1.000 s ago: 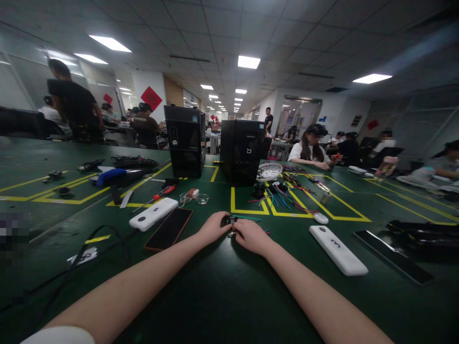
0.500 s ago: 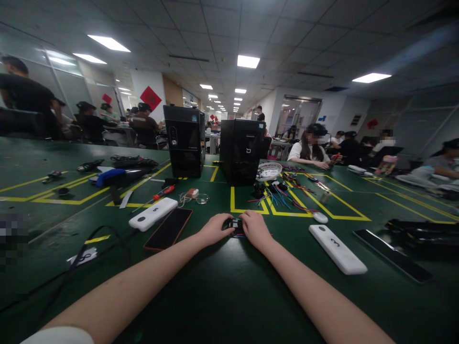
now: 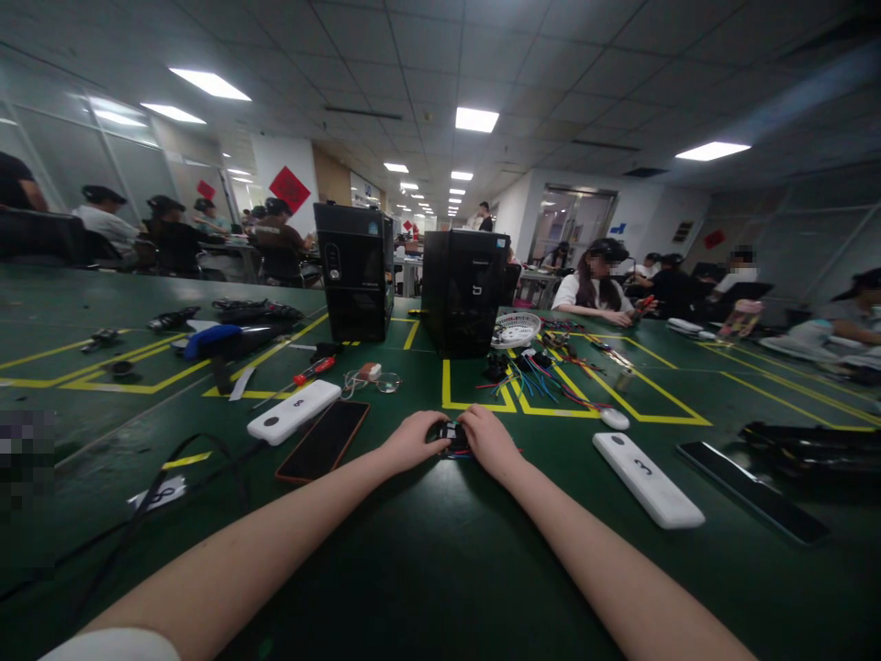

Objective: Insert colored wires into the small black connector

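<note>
Reaching over green table [image 3: 440,578] with bare forearms [image 3: 262,537]. Nearest: see dark phone [image 3: 753,494] and, just beside it, white box marked 3 [image 3: 651,482], both well right of orange-edged phone [image 3: 325,441]. Next: gripping small black part [image 3: 451,433] near orange-edged phone, on its right, with left hand [image 3: 413,441], closing fingers and thumb on it. Resting right hand [image 3: 493,439] at the part's side away from orange-edged phone, bending fingers; cannot tell whether gripping, given hidden tips. Spot white box marked 8 [image 3: 306,404] just beyond orange-edged phone, slightly left. Farther: find glasses [image 3: 389,380] beyond it, to the right, and red screwdriver [image 3: 315,370] beyond it. Note coloured wires [image 3: 533,378] beyond and well right of it, with white basket [image 3: 531,323] behind. Farther still beyond it: see black computer tower [image 3: 354,275] and second tower [image 3: 472,289], apart, both upright. Past those, far right of it: note seated person [image 3: 585,292]. Farthest: lit ceiling panels [image 3: 476,119].
</note>
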The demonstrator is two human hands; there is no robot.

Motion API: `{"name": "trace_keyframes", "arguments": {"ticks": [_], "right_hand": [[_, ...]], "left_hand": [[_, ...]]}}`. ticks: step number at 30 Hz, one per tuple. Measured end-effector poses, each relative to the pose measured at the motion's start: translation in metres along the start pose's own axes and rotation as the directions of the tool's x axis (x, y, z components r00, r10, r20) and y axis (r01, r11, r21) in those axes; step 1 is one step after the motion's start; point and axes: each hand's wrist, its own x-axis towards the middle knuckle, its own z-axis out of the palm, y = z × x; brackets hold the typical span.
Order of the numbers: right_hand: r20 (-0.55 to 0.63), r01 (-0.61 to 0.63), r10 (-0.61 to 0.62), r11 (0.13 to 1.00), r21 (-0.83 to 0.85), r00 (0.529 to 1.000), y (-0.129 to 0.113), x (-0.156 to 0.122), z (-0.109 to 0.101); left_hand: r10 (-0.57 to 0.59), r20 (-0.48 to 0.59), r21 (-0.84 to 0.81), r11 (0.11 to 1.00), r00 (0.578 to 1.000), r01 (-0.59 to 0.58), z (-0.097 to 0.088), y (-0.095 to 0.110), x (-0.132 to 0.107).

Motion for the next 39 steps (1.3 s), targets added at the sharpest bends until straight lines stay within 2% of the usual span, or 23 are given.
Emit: {"name": "trace_keyframes", "arguments": {"ticks": [13,25,39], "right_hand": [[0.008,-0.032,0.031,0.993,0.118,0.999,0.002,0.001,0.006],[0.003,-0.052,0.052,0.998,0.04,0.999,0.002,0.002,0.012],[0.021,-0.054,0.055,0.998,-0.008,0.998,-0.005,0.001,0.003]], "left_hand": [[-0.002,0.017,0.002,1.0,1.0,0.002,-0.004,0.002,-0.001],[-0.007,0.017,0.018,1.0,1.0,0.006,-0.001,0.001,0.001],[0.008,0.013,0.015,1.0,1.0,-0.008,-0.005,0.005,0.002]]}}
